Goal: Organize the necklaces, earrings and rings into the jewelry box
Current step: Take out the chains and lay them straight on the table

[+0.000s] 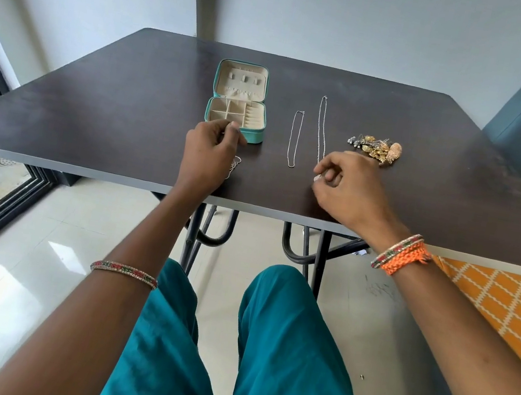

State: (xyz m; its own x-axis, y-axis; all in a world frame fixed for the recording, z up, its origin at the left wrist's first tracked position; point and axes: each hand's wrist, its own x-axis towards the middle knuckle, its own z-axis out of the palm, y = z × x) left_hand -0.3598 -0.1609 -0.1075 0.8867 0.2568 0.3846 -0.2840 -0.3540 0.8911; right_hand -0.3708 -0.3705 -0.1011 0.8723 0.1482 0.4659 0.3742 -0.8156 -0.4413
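Her left hand (212, 147) pinches a thin silver chain (235, 166) just before the open jewelry box (239, 103). Her right hand (342, 180) pinches the long necklace (321, 128) at its near end on the table (92, 119). These look light, limp and tangle-prone; best lifted by one end.

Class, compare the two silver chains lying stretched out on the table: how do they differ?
The left chain is shorter; the right chain reaches farther back. The left chain lies untouched, while the right hand pinches the right chain's near end. Both are thin, silver, doubled lengthwise.
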